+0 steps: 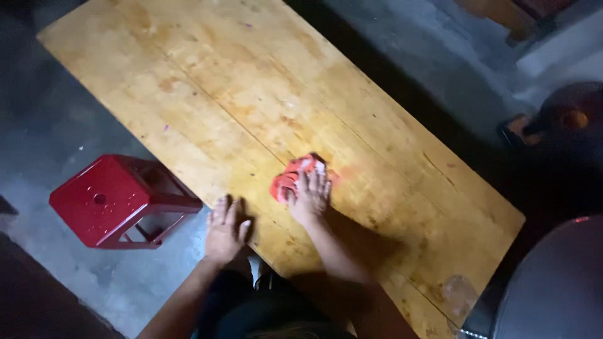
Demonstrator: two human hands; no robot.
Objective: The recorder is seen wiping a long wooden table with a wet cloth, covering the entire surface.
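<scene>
Red cloth (pixel 290 179) – crumpled, bunched under right hand (pixel 309 196).

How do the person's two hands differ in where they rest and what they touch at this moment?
The right hand lies out on the wooden table, pressing flat on a crumpled red cloth. The left hand rests at the table's near edge, with no cloth under it. The right arm reaches farther forward than the left arm. Both hands are palm down with fingers spread.
</scene>
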